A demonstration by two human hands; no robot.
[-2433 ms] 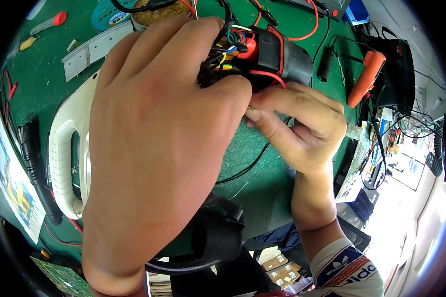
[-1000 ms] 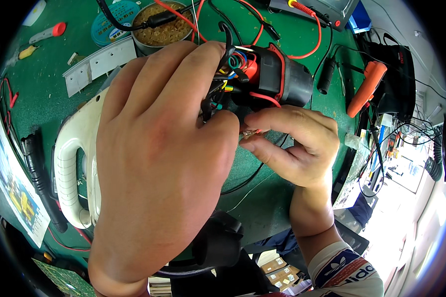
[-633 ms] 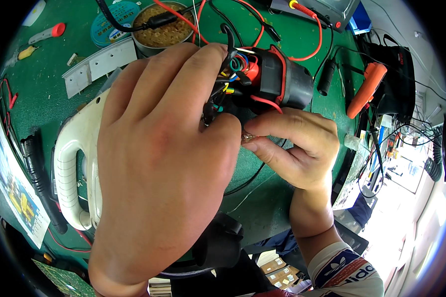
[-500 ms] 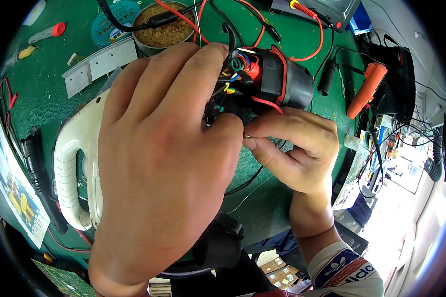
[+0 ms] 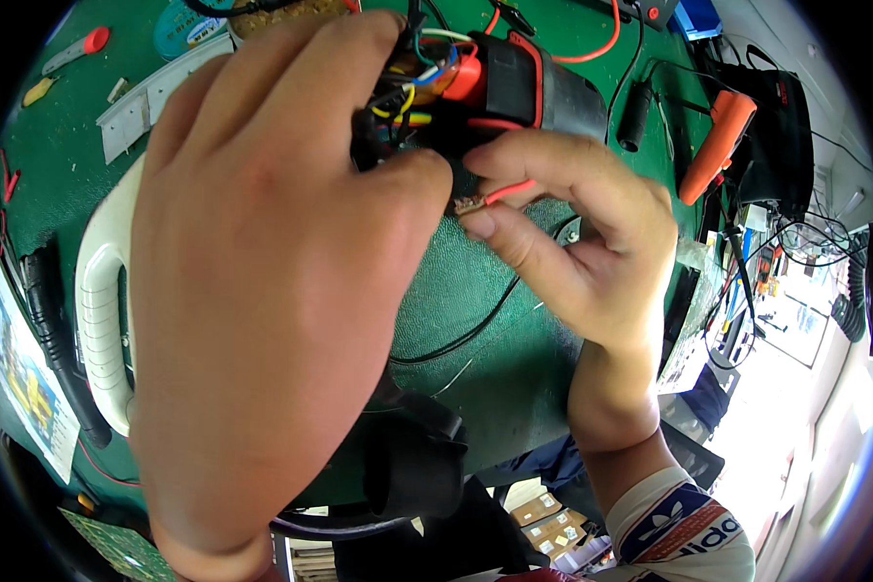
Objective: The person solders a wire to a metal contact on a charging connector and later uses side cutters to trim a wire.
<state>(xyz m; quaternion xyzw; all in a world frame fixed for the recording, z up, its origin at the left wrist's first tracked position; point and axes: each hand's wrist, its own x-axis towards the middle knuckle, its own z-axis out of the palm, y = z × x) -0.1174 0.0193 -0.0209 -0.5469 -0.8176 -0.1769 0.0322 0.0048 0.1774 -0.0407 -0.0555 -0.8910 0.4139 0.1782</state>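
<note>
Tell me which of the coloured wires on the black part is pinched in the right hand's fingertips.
The red wire with a bare stripped end, held by the right hand. The yellow wires stay bundled at the black part.

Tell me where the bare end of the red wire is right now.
In the head view, the bare end of the red wire sits just right of centre near the top, pinched in the right hand, beside the left hand's thumb and below the black motor unit.

An electronics repair workshop: a green-matted worktop (image 5: 514, 320) strewn with wires, an orange-handled tool (image 5: 713, 141) at 2 o'clock, a circuit board (image 5: 116, 548) at 7 o'clock, red-handled cutters (image 5: 78, 48) at 10 o'clock.
</note>
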